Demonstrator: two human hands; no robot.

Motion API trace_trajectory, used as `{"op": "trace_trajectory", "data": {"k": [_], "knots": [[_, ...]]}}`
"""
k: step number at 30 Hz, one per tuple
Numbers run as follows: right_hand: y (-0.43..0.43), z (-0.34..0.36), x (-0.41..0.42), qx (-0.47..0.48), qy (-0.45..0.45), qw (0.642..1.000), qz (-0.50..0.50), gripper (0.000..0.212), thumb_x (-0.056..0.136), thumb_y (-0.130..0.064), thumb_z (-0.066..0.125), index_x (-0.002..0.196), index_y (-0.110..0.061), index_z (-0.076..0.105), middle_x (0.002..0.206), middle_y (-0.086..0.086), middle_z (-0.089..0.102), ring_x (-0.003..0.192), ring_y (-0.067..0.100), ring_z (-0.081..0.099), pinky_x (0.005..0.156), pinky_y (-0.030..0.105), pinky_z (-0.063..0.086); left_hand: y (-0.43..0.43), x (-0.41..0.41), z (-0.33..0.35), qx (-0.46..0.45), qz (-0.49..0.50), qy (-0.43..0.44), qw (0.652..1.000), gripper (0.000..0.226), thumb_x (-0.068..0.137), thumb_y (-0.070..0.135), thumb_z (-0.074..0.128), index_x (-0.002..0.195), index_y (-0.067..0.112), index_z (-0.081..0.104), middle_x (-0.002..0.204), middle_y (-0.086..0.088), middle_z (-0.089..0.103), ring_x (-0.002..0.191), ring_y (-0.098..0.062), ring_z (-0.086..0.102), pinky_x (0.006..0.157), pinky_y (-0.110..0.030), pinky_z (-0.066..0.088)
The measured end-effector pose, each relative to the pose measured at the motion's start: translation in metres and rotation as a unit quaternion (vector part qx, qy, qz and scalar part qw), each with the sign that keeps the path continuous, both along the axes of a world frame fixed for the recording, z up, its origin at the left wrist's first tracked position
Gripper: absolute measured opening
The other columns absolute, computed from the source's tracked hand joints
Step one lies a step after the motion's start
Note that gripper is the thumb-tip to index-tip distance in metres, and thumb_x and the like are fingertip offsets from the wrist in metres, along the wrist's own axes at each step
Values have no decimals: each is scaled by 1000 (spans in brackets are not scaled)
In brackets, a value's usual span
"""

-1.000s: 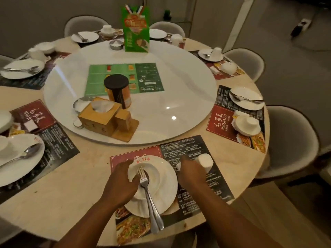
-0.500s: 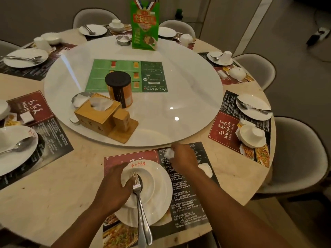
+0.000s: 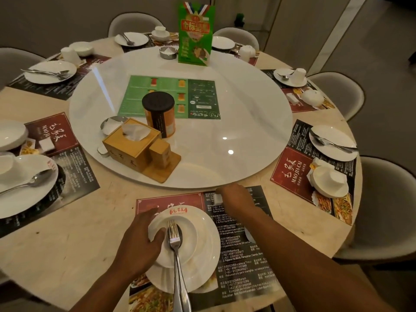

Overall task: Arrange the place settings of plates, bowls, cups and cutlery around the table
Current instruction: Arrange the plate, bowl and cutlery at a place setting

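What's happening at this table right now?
A person is laying the nearest place setting. The left hand grips the rim of the bowl, which sits on the plate with cutlery lying across it. The right hand pinches a small white packet near the placemat's far edge.

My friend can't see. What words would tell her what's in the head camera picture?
A person's left hand grips a white bowl on a plate with a fork across it, while the right hand holds a small white packet over the placemat. Other settings ring the round table.
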State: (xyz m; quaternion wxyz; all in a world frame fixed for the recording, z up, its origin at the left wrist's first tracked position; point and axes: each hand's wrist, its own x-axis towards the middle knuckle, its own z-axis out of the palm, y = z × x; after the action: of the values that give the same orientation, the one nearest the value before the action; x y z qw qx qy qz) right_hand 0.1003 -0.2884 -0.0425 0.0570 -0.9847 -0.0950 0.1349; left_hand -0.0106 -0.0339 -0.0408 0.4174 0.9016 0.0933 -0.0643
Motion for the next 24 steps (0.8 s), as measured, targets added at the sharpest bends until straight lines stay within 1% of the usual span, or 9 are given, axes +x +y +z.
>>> {"op": "trace_trajectory", "data": {"k": [3,6,9,11,13,14,16,20,24], "knots": [[-1,0,1,0,2,1000,6,40,86,-5,60,125,-17,62,116,12,67,106,32,62,88,42,53,-1,1,0,-3,5,0,1000,58,87,22,70,140,24,46,137,1,53,120,-21,54,100,-37,45],[-7,2,2,6,-2,1000,9,42,85,-10,66,126,-20,59,113,7,68,101,27,63,78,37,52,2,1,0,1,6,-2,1000,57,88,24,69,140,26,46,137,1,53,119,-20,55,99,-36,46],[-26,4,6,24,11,999,-23,47,83,-13,68,128,-23,58,112,2,66,101,24,61,69,32,46,3,1,0,6,10,-2,1000,57,88,26,68,140,26,45,136,2,54,118,-19,56,97,-36,46],[-39,3,9,42,28,996,-67,50,77,-20,74,125,-26,60,113,1,66,101,22,61,75,33,50,3,1,0,5,14,1,1000,57,88,27,68,141,26,45,137,1,54,119,-20,56,97,-37,47],[-48,1,11,83,59,989,-109,53,71,-23,81,121,-27,63,114,0,66,103,22,61,86,39,53,2,1,0,8,16,6,1000,57,89,28,68,141,26,45,137,0,54,119,-22,56,98,-39,47],[-51,0,12,102,71,985,-118,54,70,-23,84,120,-26,64,114,0,67,103,22,62,88,40,54,2,0,0,10,16,9,1000,57,89,29,68,141,25,45,137,-1,54,119,-22,57,99,-40,47],[-55,-2,15,122,83,982,-120,51,69,-20,85,116,-24,66,109,-1,68,99,18,63,88,37,54,2,0,-1,14,19,15,1000,57,89,29,67,141,25,46,137,-2,55,118,-23,57,99,-40,47],[-56,-8,19,143,88,978,-123,47,68,-18,87,111,-25,70,93,-7,66,86,11,61,80,28,53,0,-1,-1,11,26,22,999,55,89,28,67,140,24,47,136,-2,57,117,-22,57,98,-39,47],[-55,-11,20,144,83,979,-121,45,67,-19,87,109,-27,71,93,-7,67,88,12,63,84,33,55,0,-2,1,7,32,25,999,55,90,26,67,141,23,46,136,-4,57,117,-23,58,98,-40,47]]}}
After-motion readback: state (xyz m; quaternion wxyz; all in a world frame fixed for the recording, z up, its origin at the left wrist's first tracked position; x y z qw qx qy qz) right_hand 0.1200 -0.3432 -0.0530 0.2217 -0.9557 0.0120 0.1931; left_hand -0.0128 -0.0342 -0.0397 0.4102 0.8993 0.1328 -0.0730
